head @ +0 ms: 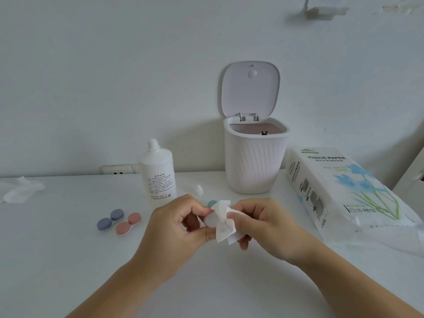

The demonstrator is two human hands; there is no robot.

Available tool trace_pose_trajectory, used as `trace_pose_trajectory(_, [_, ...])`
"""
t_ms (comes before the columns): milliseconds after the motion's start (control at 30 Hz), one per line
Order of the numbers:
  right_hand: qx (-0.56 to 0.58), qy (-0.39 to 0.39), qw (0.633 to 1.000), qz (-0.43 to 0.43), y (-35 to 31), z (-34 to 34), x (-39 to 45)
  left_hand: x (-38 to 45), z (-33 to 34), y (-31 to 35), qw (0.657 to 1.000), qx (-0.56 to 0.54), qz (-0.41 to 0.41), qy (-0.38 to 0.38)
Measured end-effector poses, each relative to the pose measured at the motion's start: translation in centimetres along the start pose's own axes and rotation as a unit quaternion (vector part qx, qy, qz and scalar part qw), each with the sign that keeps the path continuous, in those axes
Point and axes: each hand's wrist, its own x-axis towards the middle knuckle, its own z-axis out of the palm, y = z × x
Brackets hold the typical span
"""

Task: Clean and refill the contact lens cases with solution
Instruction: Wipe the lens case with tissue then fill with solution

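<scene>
Meanwhile, mid-desk, the left hand (181,222) pinches a white lens case (212,221) while the right hand (259,222) grips a tissue (223,222) against it

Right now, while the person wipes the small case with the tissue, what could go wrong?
1. The solution bottle stands uncapped just behind the left hand; a bump could tip it and spill it.
2. Its small cap lies loose on the table and might roll away.
3. The tissue, pinched by the right hand, may leave lint in the case.
</scene>
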Motion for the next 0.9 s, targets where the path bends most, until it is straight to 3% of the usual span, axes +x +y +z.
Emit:
trace_pose_trajectory(233, [0.009, -0.009, 1.000, 0.023, -0.1, 0.2, 0.2, -0.7, 0.6, 0.0, 0.997, 0.040, -0.021, -0.063])
trace_pose_trajectory(433, [-0.017, 0.016, 0.999, 0.048, 0.2, -0.5, 0.5, 0.1, -0.1, 0.2, 0.998, -0.014, -0.036, -0.040])
trace_pose_trajectory(733, [-0.111, 0.222, 0.967, 0.056, 0.7, -2.9, 0.8, 0.7, -0.8, -0.9, 0.992, -0.015, -0.125, 0.025])
trace_pose_trajectory(900, [-0.270, 0.256, 0.924, 0.092, 1.4, -3.7, 1.0, 0.7, -0.7, -0.7, 0.990, -0.030, -0.141, 0.005])
